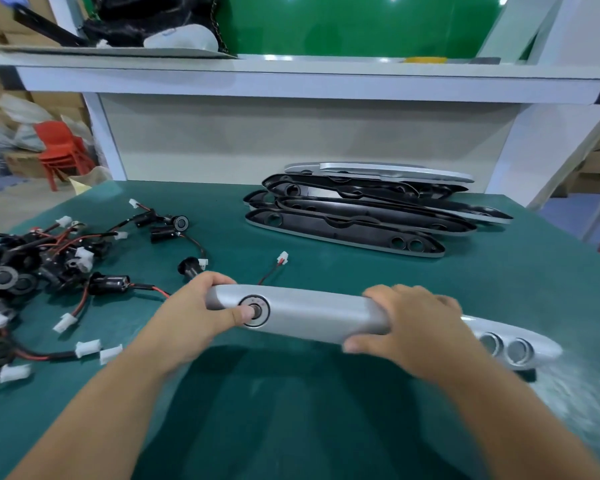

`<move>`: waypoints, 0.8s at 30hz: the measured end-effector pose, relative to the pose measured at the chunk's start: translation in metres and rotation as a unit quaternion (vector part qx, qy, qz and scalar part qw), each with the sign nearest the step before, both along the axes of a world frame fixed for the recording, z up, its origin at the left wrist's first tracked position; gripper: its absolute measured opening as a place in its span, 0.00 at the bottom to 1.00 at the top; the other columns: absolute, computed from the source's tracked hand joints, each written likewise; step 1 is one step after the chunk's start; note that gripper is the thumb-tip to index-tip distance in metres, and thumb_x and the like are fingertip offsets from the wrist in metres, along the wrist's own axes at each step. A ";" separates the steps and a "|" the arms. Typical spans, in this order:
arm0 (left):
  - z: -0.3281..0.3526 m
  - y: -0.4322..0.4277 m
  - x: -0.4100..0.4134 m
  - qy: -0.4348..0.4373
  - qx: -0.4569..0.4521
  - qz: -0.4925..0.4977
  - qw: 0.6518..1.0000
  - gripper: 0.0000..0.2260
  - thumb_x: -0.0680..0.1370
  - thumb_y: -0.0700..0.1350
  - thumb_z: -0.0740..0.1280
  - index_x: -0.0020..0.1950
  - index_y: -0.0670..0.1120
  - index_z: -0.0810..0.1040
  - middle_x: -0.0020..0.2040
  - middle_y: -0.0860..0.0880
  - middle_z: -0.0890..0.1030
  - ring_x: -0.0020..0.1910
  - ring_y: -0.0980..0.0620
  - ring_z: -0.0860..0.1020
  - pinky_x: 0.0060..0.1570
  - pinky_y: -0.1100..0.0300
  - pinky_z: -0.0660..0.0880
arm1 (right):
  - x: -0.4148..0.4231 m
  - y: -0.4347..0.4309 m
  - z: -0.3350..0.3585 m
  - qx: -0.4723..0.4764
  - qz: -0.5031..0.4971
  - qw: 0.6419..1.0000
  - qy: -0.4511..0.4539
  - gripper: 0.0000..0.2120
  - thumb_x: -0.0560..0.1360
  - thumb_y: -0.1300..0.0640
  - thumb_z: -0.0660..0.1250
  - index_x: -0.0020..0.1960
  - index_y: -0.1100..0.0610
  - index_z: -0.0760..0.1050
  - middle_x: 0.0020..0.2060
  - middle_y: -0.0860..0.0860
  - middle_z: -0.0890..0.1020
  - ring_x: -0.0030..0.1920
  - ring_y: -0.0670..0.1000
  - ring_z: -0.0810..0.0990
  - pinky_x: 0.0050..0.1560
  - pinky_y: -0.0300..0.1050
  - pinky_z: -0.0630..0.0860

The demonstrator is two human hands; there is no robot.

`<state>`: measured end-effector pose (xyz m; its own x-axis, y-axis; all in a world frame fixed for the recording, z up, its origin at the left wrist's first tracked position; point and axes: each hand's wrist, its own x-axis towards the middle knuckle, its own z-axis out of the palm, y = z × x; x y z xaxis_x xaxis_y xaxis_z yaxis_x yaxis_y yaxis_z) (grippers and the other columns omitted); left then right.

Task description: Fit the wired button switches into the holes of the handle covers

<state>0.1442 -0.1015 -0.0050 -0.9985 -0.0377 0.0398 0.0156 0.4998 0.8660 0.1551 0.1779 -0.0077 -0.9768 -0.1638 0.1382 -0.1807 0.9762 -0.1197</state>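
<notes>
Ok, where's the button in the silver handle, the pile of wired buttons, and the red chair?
Button [259, 305]: head view, upper right of its ring.
Pile of wired buttons [25, 268]: head view, middle of the heap.
Red chair [54, 136]: head view, its upper part.

— What colour is the handle cover [312, 315] at six o'clock?
— Silver. Its button switch [261, 304] is black, ringed in silver.
— The table mat [343, 268]?
— Dark green.
— The stack of covers [354, 216] at one o'clock?
— Black insides, silver edges.
— The loose switches [32, 268] at nine?
— Black, with red-and-black wires and white plugs.
</notes>
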 end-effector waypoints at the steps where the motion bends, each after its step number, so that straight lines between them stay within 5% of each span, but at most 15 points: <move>1: -0.001 -0.005 -0.002 -0.007 0.013 0.006 1.000 0.13 0.69 0.53 0.76 0.48 0.53 0.76 0.38 0.53 0.82 0.32 0.57 0.75 0.35 0.59 0.67 | 0.000 0.022 -0.002 0.012 -0.013 0.999 -0.029 0.36 0.55 0.20 0.55 0.57 0.37 0.65 0.44 0.39 0.70 0.54 0.47 0.71 0.50 0.49 0.61; 5: -0.007 -0.007 -0.009 -0.006 0.031 0.047 0.998 0.14 0.67 0.56 0.76 0.45 0.52 0.76 0.39 0.49 0.81 0.34 0.52 0.72 0.34 0.57 0.66 | 0.009 0.097 -0.011 0.008 -0.041 0.998 -0.057 0.42 0.49 0.17 0.56 0.59 0.35 0.64 0.47 0.38 0.72 0.53 0.45 0.72 0.51 0.47 0.69; 10: -0.010 -0.004 -0.012 -0.001 0.121 0.079 0.989 0.11 0.68 0.46 0.77 0.44 0.48 0.77 0.40 0.46 0.80 0.38 0.47 0.73 0.40 0.54 0.67 | 0.021 0.130 -0.026 -0.122 -0.069 0.990 0.015 0.30 0.51 0.23 0.61 0.49 0.35 0.65 0.45 0.41 0.75 0.45 0.46 0.74 0.43 0.43 0.67; 18: -0.013 0.006 -0.004 0.029 -0.013 0.088 0.996 0.10 0.74 0.55 0.70 0.48 0.55 0.71 0.43 0.52 0.77 0.41 0.57 0.74 0.35 0.61 0.66 | 0.024 0.133 -0.032 -0.150 -0.065 0.986 0.022 0.26 0.53 0.26 0.64 0.47 0.34 0.66 0.44 0.40 0.75 0.44 0.42 0.74 0.41 0.41 0.68; 24: -0.017 -0.005 0.007 -0.019 -0.010 0.024 0.999 0.20 0.72 0.49 0.74 0.58 0.59 0.67 0.47 0.51 0.77 0.44 0.55 0.74 0.40 0.62 0.67 | 0.028 0.135 -0.031 -0.176 -0.063 0.982 0.005 0.24 0.51 0.27 0.65 0.45 0.32 0.67 0.43 0.41 0.75 0.44 0.39 0.74 0.41 0.38 0.67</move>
